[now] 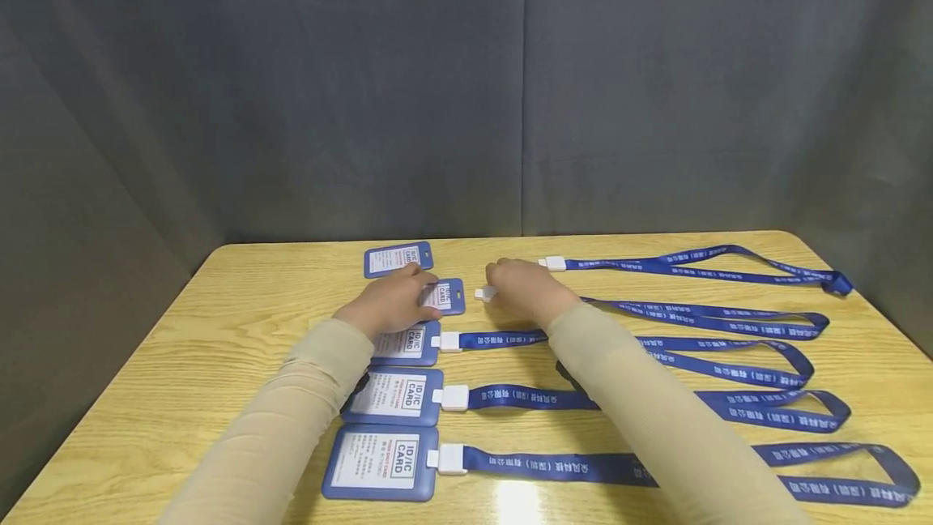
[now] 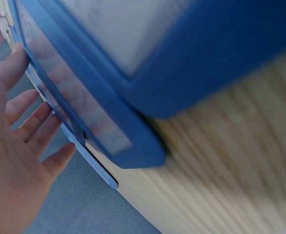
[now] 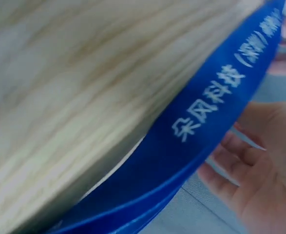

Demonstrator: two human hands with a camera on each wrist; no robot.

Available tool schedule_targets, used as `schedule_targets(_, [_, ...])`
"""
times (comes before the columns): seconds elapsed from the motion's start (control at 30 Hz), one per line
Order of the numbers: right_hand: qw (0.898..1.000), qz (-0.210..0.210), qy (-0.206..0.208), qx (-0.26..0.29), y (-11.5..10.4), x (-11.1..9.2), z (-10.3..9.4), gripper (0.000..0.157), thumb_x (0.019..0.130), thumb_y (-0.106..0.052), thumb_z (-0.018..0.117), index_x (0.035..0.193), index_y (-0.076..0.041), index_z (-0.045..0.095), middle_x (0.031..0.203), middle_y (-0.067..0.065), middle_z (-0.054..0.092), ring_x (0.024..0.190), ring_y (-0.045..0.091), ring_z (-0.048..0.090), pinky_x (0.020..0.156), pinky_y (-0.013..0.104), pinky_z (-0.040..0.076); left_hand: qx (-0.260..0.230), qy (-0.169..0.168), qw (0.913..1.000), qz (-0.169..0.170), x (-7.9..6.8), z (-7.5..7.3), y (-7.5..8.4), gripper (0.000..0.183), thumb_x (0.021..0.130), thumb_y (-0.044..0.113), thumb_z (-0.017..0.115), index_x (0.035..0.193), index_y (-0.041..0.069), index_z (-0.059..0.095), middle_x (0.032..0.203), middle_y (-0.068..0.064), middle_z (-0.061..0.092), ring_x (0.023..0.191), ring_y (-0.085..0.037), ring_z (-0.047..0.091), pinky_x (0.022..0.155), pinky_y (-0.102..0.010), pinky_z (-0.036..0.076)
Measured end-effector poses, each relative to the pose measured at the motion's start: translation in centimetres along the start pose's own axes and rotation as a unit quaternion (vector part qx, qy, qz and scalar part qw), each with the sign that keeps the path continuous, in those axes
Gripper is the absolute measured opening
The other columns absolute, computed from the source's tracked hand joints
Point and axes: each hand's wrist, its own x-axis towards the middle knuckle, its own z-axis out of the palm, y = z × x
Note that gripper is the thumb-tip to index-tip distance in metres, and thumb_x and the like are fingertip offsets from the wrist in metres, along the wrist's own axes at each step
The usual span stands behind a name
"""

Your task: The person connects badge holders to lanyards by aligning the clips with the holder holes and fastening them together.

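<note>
My left hand (image 1: 394, 298) holds a blue card holder (image 1: 453, 298), thumb at its near edge and fingers towards its far edge. The slotted end of this holder points right, towards my right hand (image 1: 528, 288). That hand pinches the white clip (image 1: 481, 294) of a blue lanyard (image 1: 700, 317), and the clip's tip pokes out on the left, a small gap from the holder. White lettering runs along the lanyard (image 3: 201, 114) in the right wrist view. Blurred holders (image 2: 133, 146) fill much of the left wrist view.
Three holders (image 1: 381, 464) nearer me are joined to white clips (image 1: 452, 458) and lanyards laid out rightward. At the back lie a loose holder (image 1: 398, 259) and, apart from it, a lanyard with a white clip (image 1: 551, 263). A grey curtain (image 1: 379, 104) hangs behind the wooden table (image 1: 219, 330).
</note>
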Motion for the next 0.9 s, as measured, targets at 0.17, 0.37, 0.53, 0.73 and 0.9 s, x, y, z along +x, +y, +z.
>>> schedule_targets(0.17, [0.999,-0.021,0.009,-0.027,-0.5,0.6,0.3,0.035,0.094,-0.018,0.07,0.123,0.0,0.064,0.113,0.014,0.068,0.104,0.027,0.066,0.092,0.036,0.053,-0.004,0.0,1.0,-0.002,0.1,0.1,0.3,0.065,0.091,0.039,0.07,0.146,0.011,0.049,0.152,-0.014,0.04,0.14,-0.035,0.038,0.113,-0.049,0.032])
schedule_targets(0.37, [0.999,-0.032,0.014,-0.024,-0.6,0.8,0.4,0.033,0.093,-0.016,0.071,0.121,0.0,0.065,0.112,0.013,0.068,0.103,0.027,0.066,0.091,0.035,0.053,0.011,0.006,0.9999,-0.007,0.2,0.4,0.5,0.068,0.091,0.041,0.07,0.146,0.008,0.048,0.149,-0.012,0.044,0.138,-0.032,0.041,0.112,-0.047,0.035])
schedule_targets(0.53, [0.999,-0.028,0.016,-0.015,-0.6,0.9,0.5,0.033,0.092,-0.015,0.072,0.121,-0.001,0.066,0.112,0.013,0.068,0.103,0.026,0.066,0.091,0.036,0.053,0.016,0.012,0.9997,-0.011,0.1,0.2,1.0,0.067,0.09,0.038,0.071,0.145,0.005,0.049,0.144,-0.012,0.047,0.135,-0.031,0.045,0.108,-0.048,0.039])
schedule_targets(0.73, [0.999,-0.019,0.029,0.006,-0.5,1.0,0.8,0.029,0.09,-0.015,0.074,0.117,-0.004,0.069,0.11,0.012,0.068,0.102,0.026,0.066,0.09,0.037,0.054,-0.02,0.014,0.9994,-0.024,-0.1,0.3,1.6,0.066,0.089,0.033,0.073,0.144,0.005,0.05,0.146,-0.017,0.044,0.136,-0.034,0.042,0.109,-0.049,0.038])
schedule_targets(0.9, [0.997,0.01,0.023,0.072,-0.7,0.9,0.7,0.025,0.091,-0.014,0.074,0.112,-0.002,0.071,0.109,0.011,0.069,0.1,0.025,0.066,0.092,0.036,0.053,-0.039,0.021,0.9982,-0.041,-0.3,0.2,1.7,0.069,0.088,0.03,0.074,0.145,0.002,0.047,0.147,-0.021,0.042,0.135,-0.036,0.042,0.112,-0.047,0.035])
